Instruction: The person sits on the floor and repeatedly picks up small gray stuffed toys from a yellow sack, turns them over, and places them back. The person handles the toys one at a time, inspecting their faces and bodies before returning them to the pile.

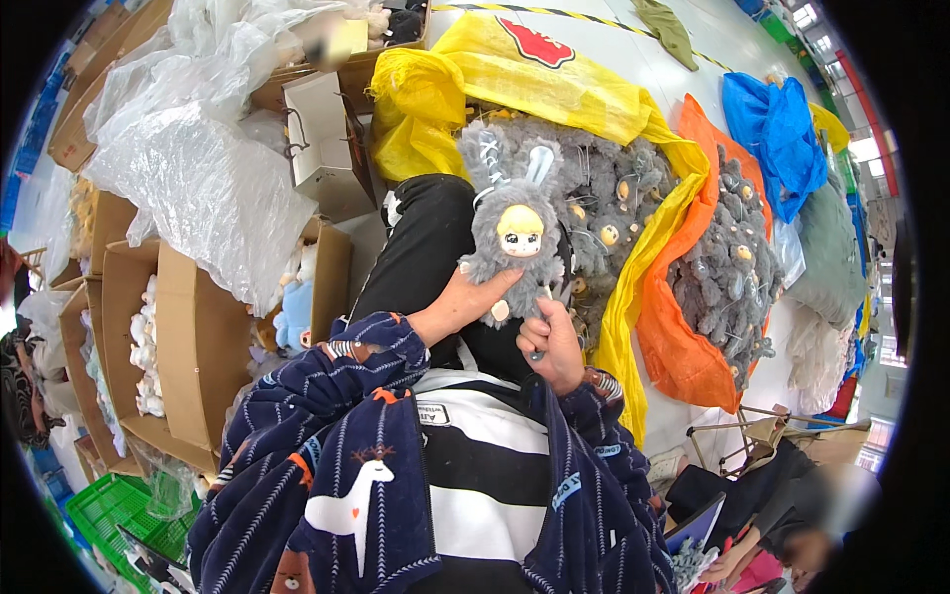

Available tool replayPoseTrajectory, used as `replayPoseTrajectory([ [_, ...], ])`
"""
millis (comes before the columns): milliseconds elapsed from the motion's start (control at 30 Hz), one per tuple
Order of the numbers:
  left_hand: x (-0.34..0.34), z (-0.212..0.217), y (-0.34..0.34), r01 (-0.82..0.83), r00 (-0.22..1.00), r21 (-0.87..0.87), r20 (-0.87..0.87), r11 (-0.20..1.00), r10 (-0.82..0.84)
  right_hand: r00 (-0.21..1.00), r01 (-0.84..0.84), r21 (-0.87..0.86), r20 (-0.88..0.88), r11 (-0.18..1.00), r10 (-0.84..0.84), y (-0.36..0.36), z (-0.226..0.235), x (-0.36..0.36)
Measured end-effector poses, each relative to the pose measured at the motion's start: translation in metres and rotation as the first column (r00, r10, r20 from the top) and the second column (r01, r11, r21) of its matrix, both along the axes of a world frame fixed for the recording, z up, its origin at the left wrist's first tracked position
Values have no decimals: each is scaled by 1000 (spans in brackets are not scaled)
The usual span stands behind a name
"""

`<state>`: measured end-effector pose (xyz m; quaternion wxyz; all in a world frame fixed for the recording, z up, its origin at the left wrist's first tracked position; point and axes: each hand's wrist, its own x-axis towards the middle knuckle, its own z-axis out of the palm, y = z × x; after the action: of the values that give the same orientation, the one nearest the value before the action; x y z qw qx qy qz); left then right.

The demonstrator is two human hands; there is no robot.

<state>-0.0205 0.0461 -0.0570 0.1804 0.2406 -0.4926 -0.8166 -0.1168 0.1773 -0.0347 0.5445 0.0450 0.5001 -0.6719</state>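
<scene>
My left hand (465, 300) holds a grey fluffy plush doll (517, 230) with long rabbit ears and a pale face, gripping it from below at its body. My right hand (554, 342) is closed around a small thin tool just under the doll's feet; the tool is mostly hidden in the fist. The doll is held upright over my black-trousered knee (426, 238). Behind it lies a yellow sack (515, 79) open with several similar grey dolls (604, 203) inside.
An orange sack (693, 356) at the right holds more grey dolls (727, 277). Cardboard boxes (188, 337) with plush toys stand at the left, under clear plastic sheeting (188, 168). A green crate (109, 505) sits lower left. Blue bags (777, 129) lie far right. Another person's hand (807, 549) is at lower right.
</scene>
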Motion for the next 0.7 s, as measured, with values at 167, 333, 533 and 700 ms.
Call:
replayPoseTrajectory([
  [167, -1, -16, -3, 69, 998, -219, 3, 973, -70, 476, -88, 234, -844, 968, 248, -3, 20, -3],
  [333, 2, -6, -2, 48, 998, 56, -36, 997, -46, 151, -96, 323, -930, 942, 335, -1, 27, 7],
  [533, 12, -1, -11, 210, 977, 608, -152, 766, -148, 795, -133, 52, -591, 990, 138, 1, 22, 4],
  [700, 4, 9, -12, 129, 952, 471, -304, 873, 23, -243, -137, 92, -968, 986, 57, -4, 13, -6],
])
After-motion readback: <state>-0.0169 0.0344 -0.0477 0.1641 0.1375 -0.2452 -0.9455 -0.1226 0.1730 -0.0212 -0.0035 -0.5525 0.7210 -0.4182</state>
